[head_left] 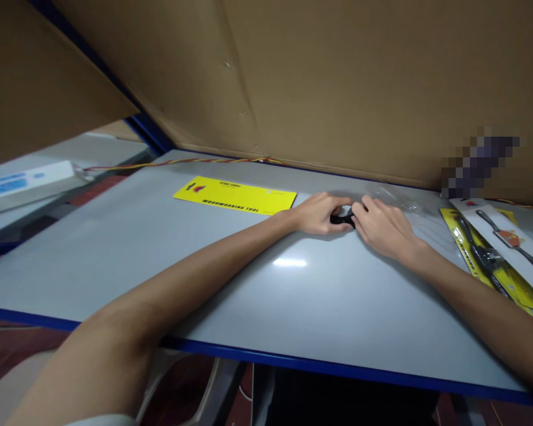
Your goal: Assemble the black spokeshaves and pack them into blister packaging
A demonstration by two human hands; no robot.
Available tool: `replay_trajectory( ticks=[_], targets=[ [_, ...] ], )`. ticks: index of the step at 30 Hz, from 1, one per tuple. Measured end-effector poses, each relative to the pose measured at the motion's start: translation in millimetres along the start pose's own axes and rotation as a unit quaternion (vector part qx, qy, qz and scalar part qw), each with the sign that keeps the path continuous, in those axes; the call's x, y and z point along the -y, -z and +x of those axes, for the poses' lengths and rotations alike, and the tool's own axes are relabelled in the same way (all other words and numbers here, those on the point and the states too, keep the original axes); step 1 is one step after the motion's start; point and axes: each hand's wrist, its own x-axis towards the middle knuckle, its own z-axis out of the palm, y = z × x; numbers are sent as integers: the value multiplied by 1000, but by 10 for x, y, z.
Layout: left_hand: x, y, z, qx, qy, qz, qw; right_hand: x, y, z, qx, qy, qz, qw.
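Note:
My left hand (pixel 320 213) and my right hand (pixel 384 228) meet over the table, right of its middle. Between them is a small black tool (pixel 340 219), mostly covered by my fingers; it looks like a spokeshave. My left thumb and fingers curl around its left side, while my right fingertips close on its right end. A flat yellow card (pixel 235 195) printed "WOODWORKING TOOL" lies to the left of my left hand. Beyond my right hand lies crumpled clear plastic packaging (pixel 397 198).
At the right, a black-handled spokeshave (pixel 488 257) lies on a yellow card, beside a white sheet (pixel 510 239) picturing the tool. Cardboard panels (pixel 337 89) wall the back. A red-yellow wire (pixel 182 161) runs along the rear edge to a white power strip (pixel 26 188).

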Motion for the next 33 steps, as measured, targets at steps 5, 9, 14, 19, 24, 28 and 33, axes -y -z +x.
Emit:
replay_trajectory(
  ticks=[5, 9, 14, 19, 24, 28, 33],
  targets=[
    [-61, 2, 12, 13, 23, 0, 1000, 38, -67, 44, 0, -3, 7, 1000],
    [-138, -29, 24, 26, 46, 6, 999, 36, -93, 65, 15, -41, 28, 999],
    [-192, -66, 14, 16, 58, 31, 998, -19, -138, 48, 5, -78, 65, 995],
    [-136, -1, -2, 28, -1, 22, 999, -251, -106, 36, -16, -33, 138, 990],
    [-97, 81, -17, 67, -67, 49, 994, -422, 36, 64, -20, -30, 184, 982],
    [-112, 90, -20, 80, -86, 106, 987, -458, 65, 33, 53, -16, 245, 968],
    [-64, 37, -8, 68, -127, 154, 977, -470, -5, 10, 78, -10, 283, 956]
  ],
)
